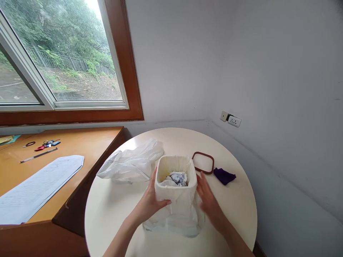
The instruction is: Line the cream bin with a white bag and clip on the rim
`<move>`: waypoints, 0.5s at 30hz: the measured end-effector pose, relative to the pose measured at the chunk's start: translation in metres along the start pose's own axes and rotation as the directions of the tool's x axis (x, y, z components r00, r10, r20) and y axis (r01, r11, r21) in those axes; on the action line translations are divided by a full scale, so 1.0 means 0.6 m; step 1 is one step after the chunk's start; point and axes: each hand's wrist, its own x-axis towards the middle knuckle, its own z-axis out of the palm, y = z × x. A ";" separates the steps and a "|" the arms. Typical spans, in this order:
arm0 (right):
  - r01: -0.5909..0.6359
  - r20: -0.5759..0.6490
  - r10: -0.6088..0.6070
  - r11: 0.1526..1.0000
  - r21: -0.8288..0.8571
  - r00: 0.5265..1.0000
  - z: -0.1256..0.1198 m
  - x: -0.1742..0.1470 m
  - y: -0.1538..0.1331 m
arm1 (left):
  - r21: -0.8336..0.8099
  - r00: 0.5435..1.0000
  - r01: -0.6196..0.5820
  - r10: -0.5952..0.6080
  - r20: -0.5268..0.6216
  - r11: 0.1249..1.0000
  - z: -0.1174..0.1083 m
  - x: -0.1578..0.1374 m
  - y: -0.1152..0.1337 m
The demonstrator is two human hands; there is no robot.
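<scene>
A small square bin (175, 196) stands on the round table, lined with a translucent white plastic bag whose edge is folded over the rim. Crumpled paper (178, 177) lies inside it. My left hand (152, 198) grips the bin's left side, thumb across the front and fingers along the side. At the right side is my right hand (207, 196), slightly blurred, its fingers stretched beside the bag; whether they press on it is hard to tell. Loose bag plastic (184, 225) spreads around the bin's base.
Behind the bin to the left lies a crumpled clear plastic bag (134, 160). A brown rectangular frame (213, 165) and a dark purple cloth (224, 176) lie on the right of the round table (107, 221). Papers (45, 185), a pen (39, 155) and keys (49, 143) rest on the wooden desk.
</scene>
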 end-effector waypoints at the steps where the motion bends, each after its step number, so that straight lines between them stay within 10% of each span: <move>1: 0.028 -0.078 -0.025 0.999 0.035 0.997 -0.016 0.008 -0.005 | 0.025 1.000 0.002 -0.002 0.000 1.000 -0.006 -0.003 0.002; 5: -0.037 -0.270 -0.067 0.932 -0.362 0.961 -0.074 0.060 0.001 | 0.026 0.996 -0.079 0.080 -0.037 0.997 -0.022 -0.017 0.022; 10: -0.060 -0.074 -0.034 0.311 -0.948 0.997 -0.100 0.114 0.046 | 0.098 0.971 -0.180 0.193 -0.144 0.979 -0.015 -0.023 0.058; 15: -0.031 -0.042 -0.035 0.273 -0.962 0.998 -0.086 0.123 0.066 | 0.129 0.970 -0.164 0.184 -0.160 0.978 -0.009 -0.018 0.064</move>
